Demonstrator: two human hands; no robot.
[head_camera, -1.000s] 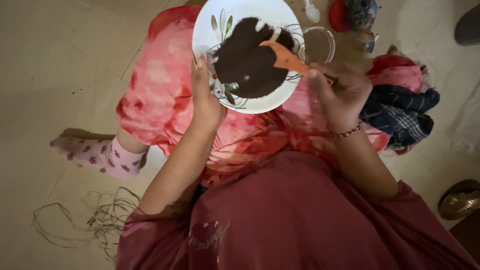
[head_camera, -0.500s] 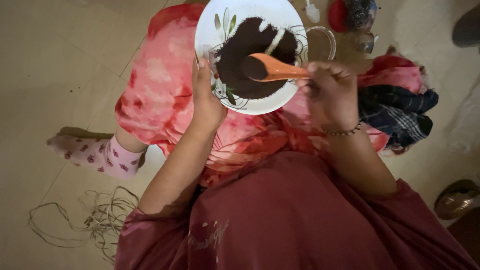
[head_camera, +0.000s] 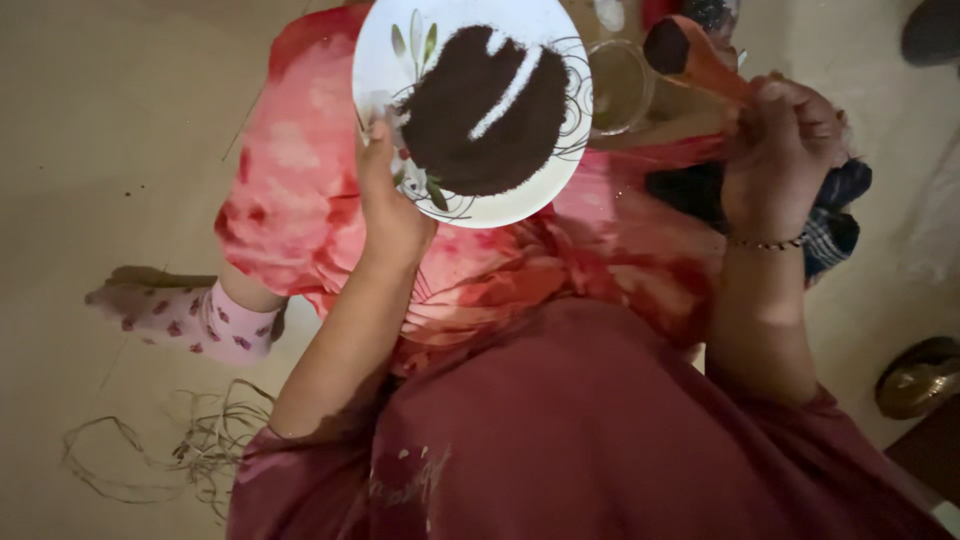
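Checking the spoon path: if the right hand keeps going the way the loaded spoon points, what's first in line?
Probably the clear glass jar. The right hand holds the orange spoon, its dark-filled bowl aimed up-left, just right of the jar's rim. Depth is unclear from overhead, so it might pass above the jar.

Glossy white plate (head_camera: 560, 40); matt dark powder (head_camera: 470, 120); smooth orange plastic spoon (head_camera: 700, 55).

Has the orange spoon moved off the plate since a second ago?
Yes. The orange spoon, loaded with dark powder, has gone right, off the white plate, and is now beside the glass jar, held by the right hand.
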